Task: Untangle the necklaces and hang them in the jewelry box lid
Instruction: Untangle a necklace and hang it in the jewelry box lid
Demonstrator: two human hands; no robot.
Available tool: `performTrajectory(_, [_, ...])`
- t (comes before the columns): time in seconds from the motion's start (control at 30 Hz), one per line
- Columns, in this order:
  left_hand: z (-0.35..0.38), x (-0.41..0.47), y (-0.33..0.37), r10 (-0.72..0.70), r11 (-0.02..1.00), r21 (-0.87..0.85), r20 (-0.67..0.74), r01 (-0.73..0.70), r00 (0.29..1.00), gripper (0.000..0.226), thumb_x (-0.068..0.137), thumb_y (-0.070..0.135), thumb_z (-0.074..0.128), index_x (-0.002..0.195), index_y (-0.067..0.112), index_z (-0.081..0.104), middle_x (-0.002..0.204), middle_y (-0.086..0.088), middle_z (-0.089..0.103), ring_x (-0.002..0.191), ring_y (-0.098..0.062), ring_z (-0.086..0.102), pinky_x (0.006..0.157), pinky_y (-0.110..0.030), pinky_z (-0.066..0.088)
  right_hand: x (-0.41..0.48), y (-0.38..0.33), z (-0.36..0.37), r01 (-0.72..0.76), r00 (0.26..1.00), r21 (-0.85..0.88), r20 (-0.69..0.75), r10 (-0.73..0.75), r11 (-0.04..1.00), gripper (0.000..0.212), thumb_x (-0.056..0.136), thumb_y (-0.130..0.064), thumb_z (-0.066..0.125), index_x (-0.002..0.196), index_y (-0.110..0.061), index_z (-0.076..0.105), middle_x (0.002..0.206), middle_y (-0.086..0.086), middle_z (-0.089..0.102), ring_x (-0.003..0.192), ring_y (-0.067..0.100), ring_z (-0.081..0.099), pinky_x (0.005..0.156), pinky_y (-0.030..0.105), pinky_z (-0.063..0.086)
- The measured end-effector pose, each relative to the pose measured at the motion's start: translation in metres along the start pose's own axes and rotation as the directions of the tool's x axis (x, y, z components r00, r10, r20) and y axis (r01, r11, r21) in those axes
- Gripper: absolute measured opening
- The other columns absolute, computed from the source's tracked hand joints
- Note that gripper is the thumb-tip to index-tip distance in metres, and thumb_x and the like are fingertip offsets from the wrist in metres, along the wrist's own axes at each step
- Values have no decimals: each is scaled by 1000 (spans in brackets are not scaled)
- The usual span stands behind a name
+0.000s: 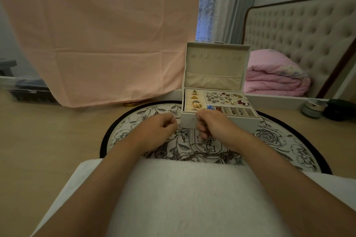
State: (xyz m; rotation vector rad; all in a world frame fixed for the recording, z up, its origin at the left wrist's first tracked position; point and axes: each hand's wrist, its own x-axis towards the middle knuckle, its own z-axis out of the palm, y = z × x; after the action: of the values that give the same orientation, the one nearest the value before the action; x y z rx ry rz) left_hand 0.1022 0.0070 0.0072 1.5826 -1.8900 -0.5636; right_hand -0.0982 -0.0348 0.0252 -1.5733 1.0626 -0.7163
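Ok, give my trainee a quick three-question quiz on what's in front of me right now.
1. True or false: a necklace already hangs from the hooks in the lid of the box.
2. Where does the tangle of necklaces lie? A) in the lid's pocket B) on the rug, at the edge of the white blanket C) on the pink quilt
3. Fill in: the gold rings sit in the box's ___ compartment (left or right).

Key: 1 false; 2 B; 3 left.
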Motion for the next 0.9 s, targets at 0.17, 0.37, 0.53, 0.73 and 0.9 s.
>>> performTrajectory(0.17, [-5,-2,-1,-50,963,268,39,38,998,54,98,60,40,70,24,69,58,2,61,59,-12,59,66,-28,46,-1,3,-5,47,998,-103,40,-43,994,26,107,-28,42,89,-15,55,58,-7,41,48,8,37,56,29,39])
performTrajectory(0.37, [-9,-2,-4,-67,834,550,35,37,997,46,95,60,48,67,29,67,60,9,61,60,-6,55,59,-25,42,1,6,-14,186,982,-338,75,-171,923,14,90,-8,72,97,-19,67,79,4,59,70,11,56,66,18,51])
performTrajectory(0.53, [-17,-4,-7,-74,815,579,42,37,996,15,85,46,62,91,35,70,82,16,64,79,-5,58,68,-23,45,0,8,-19,171,985,-510,73,-156,843,15,87,-14,77,91,-28,72,84,1,68,71,6,61,76,29,57])
performTrajectory(0.73, [-9,3,-4,99,843,527,39,-105,994,20,89,37,67,107,44,72,113,15,59,113,-9,49,93,-36,48,-6,1,-22,175,982,-525,160,-105,833,11,88,-17,76,96,-25,77,82,-5,73,68,1,63,72,23,56])
performTrajectory(0.9, [16,10,-6,206,829,529,16,-183,978,18,96,39,58,108,36,72,109,12,63,107,-14,52,82,-33,47,-8,0,-22,203,973,-455,196,-125,867,24,93,-4,67,104,-24,75,92,-5,78,88,1,71,83,21,55])
